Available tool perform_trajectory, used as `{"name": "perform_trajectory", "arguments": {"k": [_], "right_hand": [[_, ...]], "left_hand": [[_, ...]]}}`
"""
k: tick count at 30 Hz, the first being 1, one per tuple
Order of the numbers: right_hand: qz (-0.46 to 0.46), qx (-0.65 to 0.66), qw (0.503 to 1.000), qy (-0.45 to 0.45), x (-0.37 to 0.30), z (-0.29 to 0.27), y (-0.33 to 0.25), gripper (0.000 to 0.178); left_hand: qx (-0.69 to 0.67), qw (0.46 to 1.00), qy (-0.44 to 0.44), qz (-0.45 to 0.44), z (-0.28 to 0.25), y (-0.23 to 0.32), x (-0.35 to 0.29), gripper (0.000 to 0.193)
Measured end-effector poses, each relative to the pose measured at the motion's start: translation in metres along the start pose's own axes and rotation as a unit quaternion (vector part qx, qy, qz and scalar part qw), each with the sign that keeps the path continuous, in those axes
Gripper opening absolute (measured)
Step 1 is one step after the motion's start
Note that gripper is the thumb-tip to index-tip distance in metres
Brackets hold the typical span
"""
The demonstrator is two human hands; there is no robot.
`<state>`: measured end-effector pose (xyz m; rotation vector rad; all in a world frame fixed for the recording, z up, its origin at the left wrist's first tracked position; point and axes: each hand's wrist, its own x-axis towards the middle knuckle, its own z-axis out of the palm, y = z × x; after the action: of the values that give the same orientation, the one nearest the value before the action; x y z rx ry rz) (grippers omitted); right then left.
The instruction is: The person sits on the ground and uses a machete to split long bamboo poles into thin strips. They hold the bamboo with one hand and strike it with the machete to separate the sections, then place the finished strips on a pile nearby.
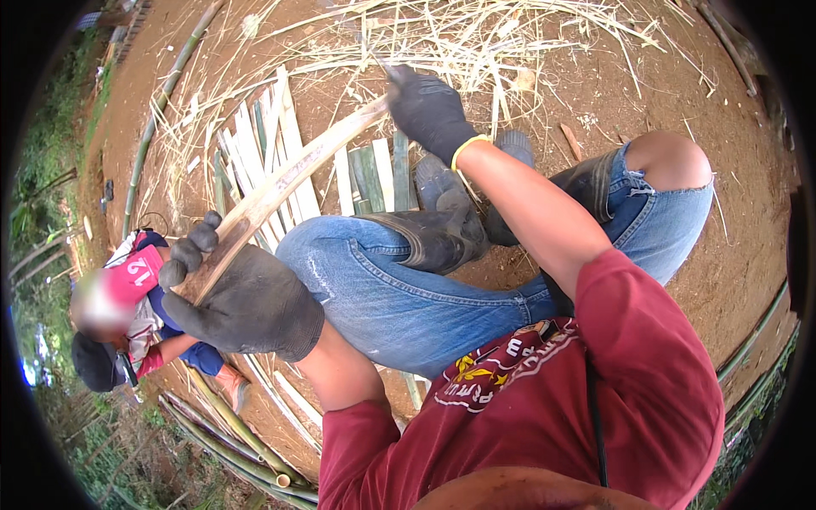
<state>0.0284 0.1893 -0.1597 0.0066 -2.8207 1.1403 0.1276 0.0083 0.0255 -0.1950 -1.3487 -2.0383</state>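
Note:
A long split bamboo strip (pixel 297 170) slants across in front of me, its pale inner side showing. My left hand (pixel 255 302), in a dark work glove, is closed around its near end, the fingertips curled over the edge. At the far end is my right hand (pixel 429 110), in a black glove with a yellow cuff, closed on what looks like a knife (pixel 376 58). Its thin blade points up and left past the strip's end and is blurred. The knife's handle is mostly hidden in the glove.
Flat bamboo slats (pixel 263 140) lie beside my boots, with shavings (pixel 476 51) heaped beyond. A green bamboo pole (pixel 166 98) lies at far left, and more poles (pixel 246 446) at lower left. Another person (pixel 136 297) in a red top is at the left. My jeans-clad knees are bent below the strip.

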Motion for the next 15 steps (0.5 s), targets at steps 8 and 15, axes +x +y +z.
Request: {"name": "perform_trajectory", "arguments": {"k": [8, 15], "right_hand": [[-0.210, -0.027, 0.975, -0.067, -0.094, -0.071, -0.104, 0.017], [0.030, -0.035, 0.998, -0.045, -0.055, -0.003, 0.029, 0.039]], "left_hand": [[0.009, 1.000, -0.001, -0.005, -0.001, 0.003, -0.009, 0.028], [-0.038, 0.998, -0.041, -0.023, -0.007, 0.000, -0.002, 0.029]]}}
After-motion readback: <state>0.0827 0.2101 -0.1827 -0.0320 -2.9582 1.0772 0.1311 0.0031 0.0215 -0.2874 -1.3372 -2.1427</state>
